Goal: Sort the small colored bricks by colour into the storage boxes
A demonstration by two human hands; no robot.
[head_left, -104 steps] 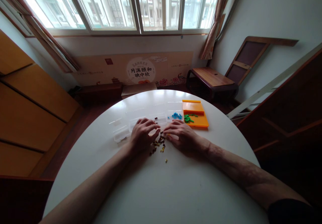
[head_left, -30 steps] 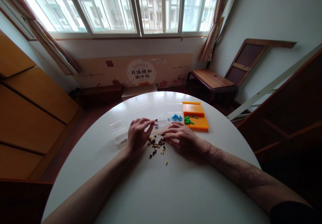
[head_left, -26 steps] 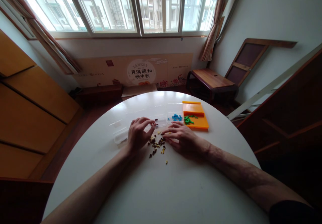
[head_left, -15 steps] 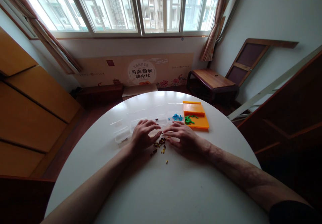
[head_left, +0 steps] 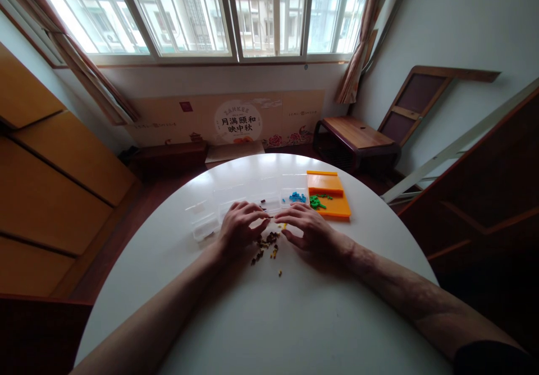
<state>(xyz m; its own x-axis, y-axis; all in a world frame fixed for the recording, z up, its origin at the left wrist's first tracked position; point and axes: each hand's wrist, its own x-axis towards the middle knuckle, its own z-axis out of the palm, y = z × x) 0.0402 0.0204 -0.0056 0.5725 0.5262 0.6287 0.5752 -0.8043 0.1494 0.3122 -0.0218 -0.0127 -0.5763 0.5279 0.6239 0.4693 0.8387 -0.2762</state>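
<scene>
Over the middle of the round white table [head_left: 269,319], my left hand [head_left: 241,226] pinches a small brown brick piece [head_left: 270,217] between thumb and index finger. From the other side, my right hand [head_left: 308,228] reaches its fingertips to that piece, its thumb held apart below. Under and between both hands lies a loose pile of tiny brown and yellow pieces [head_left: 269,241]. One yellow piece [head_left: 280,273] sits alone nearer to me. The exact shape of the pinched piece is too small to make out.
Behind my hands stand clear plastic boxes, one with blue pieces [head_left: 297,197], another [head_left: 205,227] at the left. An orange tray [head_left: 337,209] with green pieces [head_left: 316,201] is at the right. A wooden stool [head_left: 357,131] stands beyond the table.
My right thumb has drawn away from its index finger, and more of the pile shows between my hands. The brown piece now shows more plainly between the fingertips.
</scene>
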